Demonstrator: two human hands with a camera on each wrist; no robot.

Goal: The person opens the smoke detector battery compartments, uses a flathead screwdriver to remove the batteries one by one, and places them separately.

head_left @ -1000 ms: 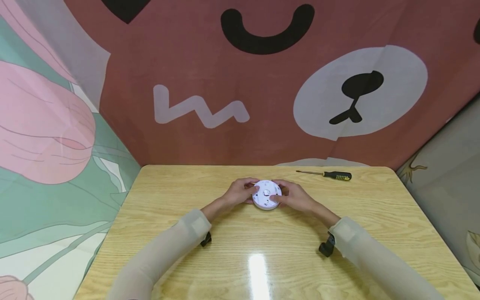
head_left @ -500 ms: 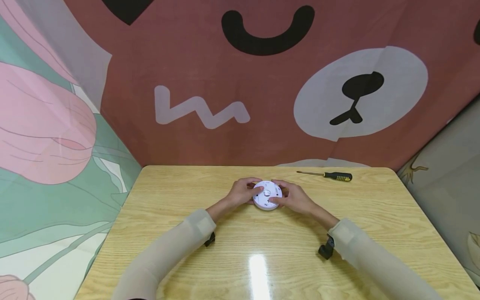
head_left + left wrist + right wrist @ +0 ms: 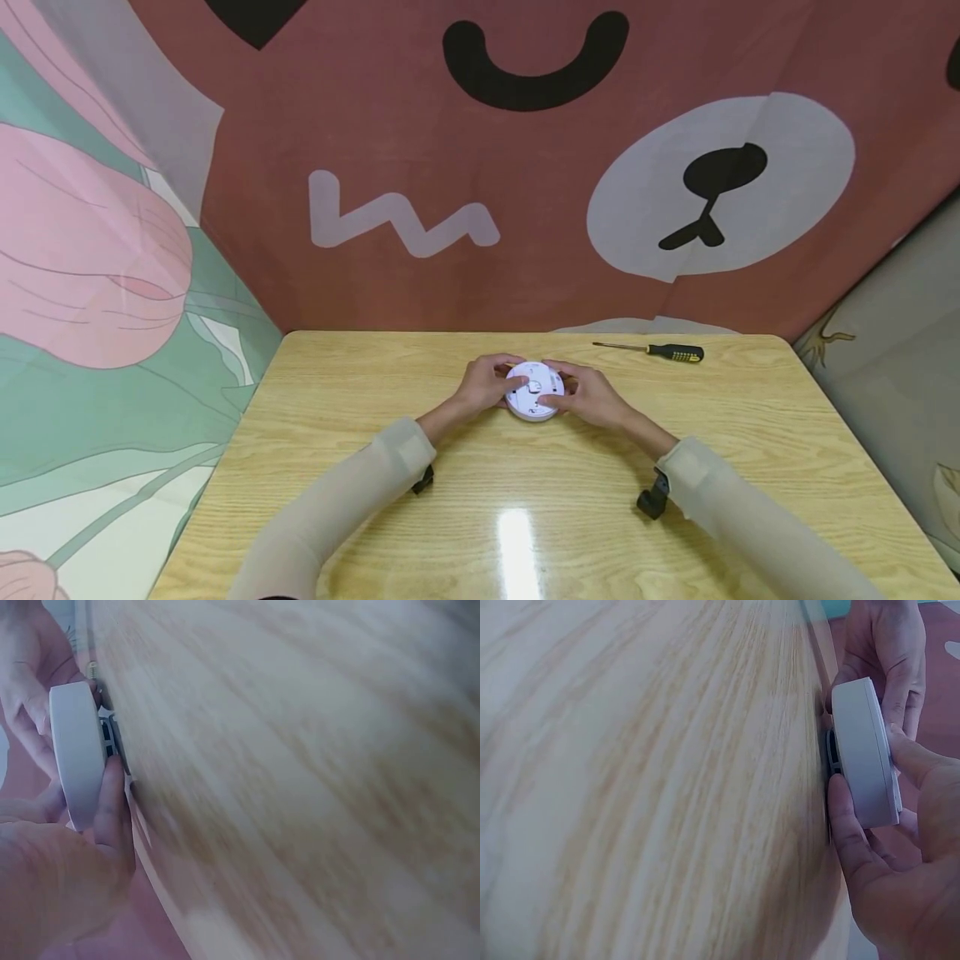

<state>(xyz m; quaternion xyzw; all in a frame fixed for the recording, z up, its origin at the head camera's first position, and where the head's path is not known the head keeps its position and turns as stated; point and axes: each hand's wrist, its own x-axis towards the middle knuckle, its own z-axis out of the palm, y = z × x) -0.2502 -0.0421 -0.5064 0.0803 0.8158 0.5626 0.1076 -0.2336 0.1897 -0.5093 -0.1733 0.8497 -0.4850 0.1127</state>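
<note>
A round white smoke detector point(image 3: 546, 382) is held between both hands over the far middle of the table, its flat printed back facing up. My left hand point(image 3: 480, 387) grips its left side, thumb across the top face and fingers beneath. From the right, my right hand point(image 3: 596, 397) grips it too, thumb on the near part of the face. In the left wrist view the detector's white side wall point(image 3: 76, 750) stands over a dark slotted part point(image 3: 109, 736) on the table side. The right wrist view shows a fingertip point(image 3: 838, 791) of the right hand under the rim, by that dark part.
A screwdriver point(image 3: 675, 352) with a black and yellow handle lies near the table's back edge, right of the hands, tip pointing left. The wooden table point(image 3: 360, 375) meets a printed cloth backdrop point(image 3: 390, 292) behind, with more printed cloth at both sides.
My left thumb has slid further in over the detector's face, and the left forearm has shifted slightly right. The detector's face has turned a little; the right hand stays nearly still.
</note>
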